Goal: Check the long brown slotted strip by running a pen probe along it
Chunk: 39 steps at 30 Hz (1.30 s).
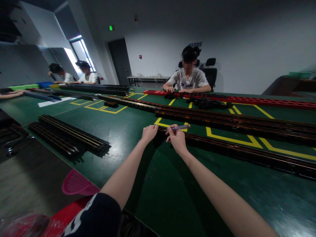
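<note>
A long dark rail strip [222,144] runs from between my hands toward the right edge of the table. My left hand [150,133] is closed at the rail's near-left end, its fingertips partly hidden behind the knuckles. Just to the right, my right hand [176,137] grips a slim pen [182,127] with a pale purple barrel, its rear end pointing right and its tip down at the rail's end. Beyond both hands lies a thicker bundle of dark rails [197,115], apart from my fingers.
Several dark strips [71,135] lie stacked at the left on the green table [128,128], which bears yellow tape outlines [232,140]. Across it, a person [189,77] sits behind a red rack [259,101]. A pink basket [76,182] stands below the near edge.
</note>
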### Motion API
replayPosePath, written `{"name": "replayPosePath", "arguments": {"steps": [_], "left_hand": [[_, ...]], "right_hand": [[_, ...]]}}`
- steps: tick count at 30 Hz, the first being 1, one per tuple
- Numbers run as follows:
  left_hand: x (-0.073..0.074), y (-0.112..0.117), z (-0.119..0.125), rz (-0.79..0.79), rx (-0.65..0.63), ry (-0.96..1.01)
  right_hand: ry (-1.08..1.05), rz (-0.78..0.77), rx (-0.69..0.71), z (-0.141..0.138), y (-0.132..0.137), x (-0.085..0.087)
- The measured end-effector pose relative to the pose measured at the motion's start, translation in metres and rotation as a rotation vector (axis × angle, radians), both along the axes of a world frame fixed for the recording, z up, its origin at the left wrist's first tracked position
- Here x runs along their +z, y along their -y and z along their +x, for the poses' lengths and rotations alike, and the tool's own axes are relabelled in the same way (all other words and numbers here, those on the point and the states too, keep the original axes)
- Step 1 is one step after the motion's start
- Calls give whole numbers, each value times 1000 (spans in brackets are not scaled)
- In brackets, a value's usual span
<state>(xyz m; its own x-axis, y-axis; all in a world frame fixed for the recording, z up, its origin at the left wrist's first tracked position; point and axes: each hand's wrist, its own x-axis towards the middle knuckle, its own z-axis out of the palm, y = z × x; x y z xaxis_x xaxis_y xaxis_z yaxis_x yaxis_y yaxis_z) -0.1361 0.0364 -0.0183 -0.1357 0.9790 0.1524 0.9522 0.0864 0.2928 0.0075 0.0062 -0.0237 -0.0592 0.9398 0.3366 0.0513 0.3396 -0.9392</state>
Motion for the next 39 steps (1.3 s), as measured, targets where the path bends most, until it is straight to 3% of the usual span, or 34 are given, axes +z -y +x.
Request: {"name": "replayPosePath", "arguments": {"steps": [14, 24, 30, 39], "left_hand": [[-2, 0, 0, 2, -18, -14], [-1, 1, 0, 0, -23, -10], [0, 1, 0, -1, -16, -4], [-4, -2, -3, -4, -10, -31]], "right_hand": [[54, 43, -43, 5, 1, -3], [181, 89, -6, 30, 5, -1], [168, 88, 41, 38, 7, 1], [103, 62, 4, 39, 8, 0]]}}
